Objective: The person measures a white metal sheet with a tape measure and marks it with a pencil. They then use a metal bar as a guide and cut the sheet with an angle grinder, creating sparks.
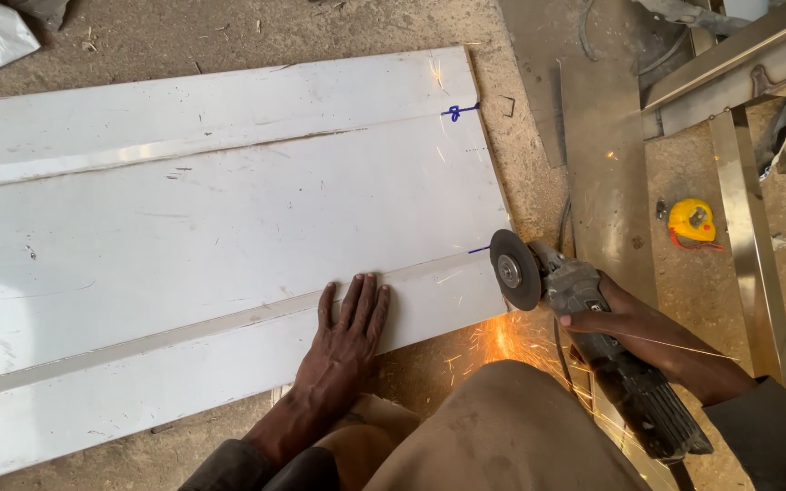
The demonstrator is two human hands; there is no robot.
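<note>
Dusty floor (539, 182): right hand (634, 323) grips grinder (584, 318).

Big white metal sheet (211, 245) is lying flat on the dusty ground, running off the left edge of view, with a couple of long raised ribs going lengthwise and small blue marker marks along its right edge. The angle grinder (584, 336) is sitting right at that edge, near the lower blue mark, grey body angling down to the right, dark round disc upright and facing the sheet. Orange sparks are spraying out below the disc.
</note>
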